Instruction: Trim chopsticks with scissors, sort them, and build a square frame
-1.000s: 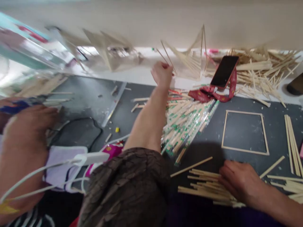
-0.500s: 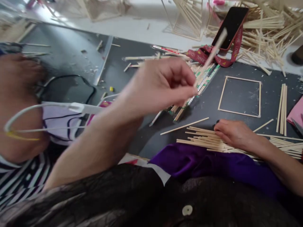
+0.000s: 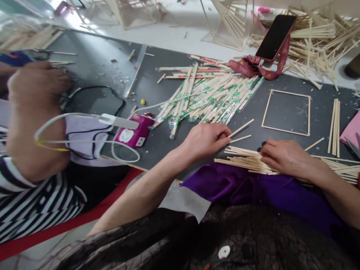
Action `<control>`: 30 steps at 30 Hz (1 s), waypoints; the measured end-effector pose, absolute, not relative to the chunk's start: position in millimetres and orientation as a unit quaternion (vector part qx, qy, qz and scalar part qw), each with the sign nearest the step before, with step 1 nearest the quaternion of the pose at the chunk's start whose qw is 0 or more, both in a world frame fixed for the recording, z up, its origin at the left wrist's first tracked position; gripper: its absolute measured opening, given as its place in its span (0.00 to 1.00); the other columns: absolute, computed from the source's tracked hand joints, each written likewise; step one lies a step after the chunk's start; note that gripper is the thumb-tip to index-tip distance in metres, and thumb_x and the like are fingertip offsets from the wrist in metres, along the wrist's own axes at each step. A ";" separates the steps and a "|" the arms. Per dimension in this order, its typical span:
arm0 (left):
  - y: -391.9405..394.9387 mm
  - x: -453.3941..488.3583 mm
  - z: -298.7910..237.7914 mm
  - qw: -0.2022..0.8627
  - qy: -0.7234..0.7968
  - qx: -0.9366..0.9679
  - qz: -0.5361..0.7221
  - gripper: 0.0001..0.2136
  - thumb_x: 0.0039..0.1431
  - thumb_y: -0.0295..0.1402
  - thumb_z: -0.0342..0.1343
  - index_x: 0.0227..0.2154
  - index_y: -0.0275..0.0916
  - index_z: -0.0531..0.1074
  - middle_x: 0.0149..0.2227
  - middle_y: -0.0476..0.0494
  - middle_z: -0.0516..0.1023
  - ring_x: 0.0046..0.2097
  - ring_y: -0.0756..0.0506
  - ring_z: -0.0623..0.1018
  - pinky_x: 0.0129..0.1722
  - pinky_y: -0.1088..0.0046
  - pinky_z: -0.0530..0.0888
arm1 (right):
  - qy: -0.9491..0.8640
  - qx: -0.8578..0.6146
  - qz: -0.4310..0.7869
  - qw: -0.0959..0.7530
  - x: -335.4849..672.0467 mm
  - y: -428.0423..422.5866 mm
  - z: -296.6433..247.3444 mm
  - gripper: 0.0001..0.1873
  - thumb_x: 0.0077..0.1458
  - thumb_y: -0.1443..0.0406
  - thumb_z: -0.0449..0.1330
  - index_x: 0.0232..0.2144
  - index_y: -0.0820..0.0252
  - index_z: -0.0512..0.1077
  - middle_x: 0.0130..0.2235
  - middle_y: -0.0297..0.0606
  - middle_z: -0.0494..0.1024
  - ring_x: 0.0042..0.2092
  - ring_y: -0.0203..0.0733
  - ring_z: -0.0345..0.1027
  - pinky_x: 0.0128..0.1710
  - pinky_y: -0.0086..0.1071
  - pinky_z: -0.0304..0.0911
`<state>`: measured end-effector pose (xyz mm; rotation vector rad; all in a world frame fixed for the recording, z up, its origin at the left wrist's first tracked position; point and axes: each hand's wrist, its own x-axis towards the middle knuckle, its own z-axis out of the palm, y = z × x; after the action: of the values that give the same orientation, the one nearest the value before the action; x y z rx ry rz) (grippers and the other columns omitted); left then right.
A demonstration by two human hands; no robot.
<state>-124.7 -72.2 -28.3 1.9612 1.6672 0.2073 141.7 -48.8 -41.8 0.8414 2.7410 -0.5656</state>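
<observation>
**One stick picked out at a crowded worktable**

Our left hand (image 3: pixel 206 138) pinches one end of a bare wooden stick (image 3: pixel 242 127) between thumb and fingertips. The stick is angled over the dark table (image 3: pixel 168 148), just below a heap of wrapped chopsticks (image 3: pixel 208 99). Our right hand (image 3: pixel 284 157) lies palm down, gripping nothing, on a row of sticks (image 3: pixel 239 163) at the table's near edge. Beyond it lies a square stick frame (image 3: pixel 284 130). A co-worker's striped sleeve (image 3: pixel 33 202) fills the left.
</observation>
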 end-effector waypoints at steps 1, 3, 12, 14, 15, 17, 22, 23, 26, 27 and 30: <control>-73.1 -125.4 -28.3 0.268 0.627 0.727 0.077 0.08 0.57 0.32 0.55 0.34 0.36 0.78 0.25 0.50 0.76 0.27 0.52 0.72 0.29 0.76 0.62 | 0.934 0.280 -0.196 0.105 142.3 -49.2 -41.8 0.11 0.66 0.64 0.54 0.39 0.63 0.74 0.38 0.41 0.76 0.34 0.38 0.67 0.30 0.32 0.45; -74.4 -127.6 -27.4 0.262 0.636 0.721 0.083 0.09 0.58 0.33 0.54 0.34 0.36 0.78 0.26 0.50 0.76 0.27 0.52 0.72 0.30 0.76 0.63 | 0.940 0.260 -0.204 0.089 143.8 -49.6 -42.7 0.11 0.66 0.64 0.53 0.39 0.62 0.74 0.37 0.40 0.75 0.34 0.38 0.66 0.30 0.32 0.45; -76.6 -123.8 -29.8 0.260 0.624 0.735 0.054 0.10 0.60 0.34 0.53 0.35 0.37 0.78 0.29 0.48 0.78 0.30 0.50 0.74 0.30 0.74 0.64 | 0.948 0.219 -0.229 0.038 149.4 -49.3 -49.1 0.11 0.65 0.65 0.53 0.36 0.62 0.74 0.34 0.39 0.74 0.32 0.36 0.63 0.30 0.32 0.45; -76.4 -122.5 -31.5 0.248 0.624 0.739 0.044 0.10 0.60 0.34 0.53 0.35 0.37 0.78 0.30 0.47 0.79 0.31 0.49 0.75 0.31 0.74 0.65 | 0.948 0.214 -0.232 0.033 150.1 -49.0 -48.8 0.11 0.65 0.65 0.53 0.35 0.62 0.74 0.34 0.39 0.74 0.32 0.36 0.63 0.30 0.32 0.46; -76.3 -122.3 -32.0 0.243 0.625 0.741 0.039 0.10 0.60 0.34 0.53 0.35 0.37 0.78 0.31 0.47 0.79 0.32 0.48 0.75 0.32 0.73 0.65 | 0.949 0.210 -0.233 0.032 150.4 -48.8 -48.5 0.11 0.65 0.65 0.53 0.35 0.62 0.74 0.34 0.39 0.74 0.32 0.36 0.63 0.30 0.32 0.46; -76.2 -122.2 -32.5 0.236 0.626 0.742 0.035 0.10 0.60 0.35 0.52 0.36 0.37 0.78 0.32 0.46 0.79 0.33 0.48 0.75 0.32 0.73 0.65 | 0.950 0.204 -0.236 0.030 150.9 -48.8 -47.4 0.12 0.65 0.65 0.53 0.34 0.61 0.75 0.34 0.39 0.74 0.32 0.36 0.63 0.30 0.32 0.46; -78.4 -120.7 -33.6 0.246 0.638 0.729 0.033 0.11 0.60 0.36 0.53 0.41 0.39 0.76 0.30 0.49 0.79 0.29 0.50 0.74 0.30 0.75 0.65 | 0.945 0.196 -0.261 0.029 151.9 -49.6 -46.8 0.12 0.64 0.65 0.55 0.33 0.62 0.76 0.34 0.40 0.74 0.32 0.36 0.63 0.30 0.32 0.47; -79.1 -120.5 -33.9 0.250 0.640 0.726 0.031 0.12 0.60 0.36 0.53 0.43 0.39 0.76 0.30 0.50 0.79 0.28 0.50 0.73 0.30 0.75 0.65 | 0.944 0.195 -0.266 0.029 152.0 -49.8 -47.2 0.12 0.64 0.64 0.55 0.33 0.62 0.76 0.34 0.40 0.74 0.32 0.36 0.64 0.30 0.32 0.47; -80.3 -122.2 -33.5 0.249 0.643 0.724 0.033 0.13 0.60 0.36 0.53 0.44 0.40 0.76 0.30 0.50 0.79 0.29 0.50 0.74 0.31 0.74 0.65 | 0.942 0.198 -0.272 0.022 151.4 -50.1 -48.7 0.14 0.65 0.64 0.54 0.33 0.62 0.76 0.34 0.40 0.74 0.32 0.36 0.63 0.30 0.32 0.47; -80.0 -123.4 -32.7 0.242 0.643 0.726 0.036 0.13 0.61 0.36 0.52 0.44 0.40 0.76 0.31 0.49 0.80 0.30 0.49 0.75 0.31 0.74 0.66 | 0.941 0.201 -0.272 0.019 151.0 -50.2 -49.1 0.14 0.66 0.63 0.53 0.33 0.62 0.76 0.33 0.39 0.74 0.32 0.36 0.63 0.30 0.32 0.47; -75.6 -126.0 -29.9 0.220 0.631 0.742 0.048 0.13 0.61 0.36 0.51 0.43 0.39 0.77 0.35 0.46 0.82 0.35 0.47 0.78 0.34 0.73 0.67 | 0.941 0.208 -0.266 0.014 150.0 -50.5 -49.7 0.14 0.66 0.64 0.52 0.32 0.62 0.76 0.33 0.39 0.73 0.31 0.35 0.61 0.30 0.32 0.46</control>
<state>-126.0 -75.6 -29.9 2.0530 1.7466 0.1322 150.0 -50.5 -49.7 0.6486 2.9301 -0.8292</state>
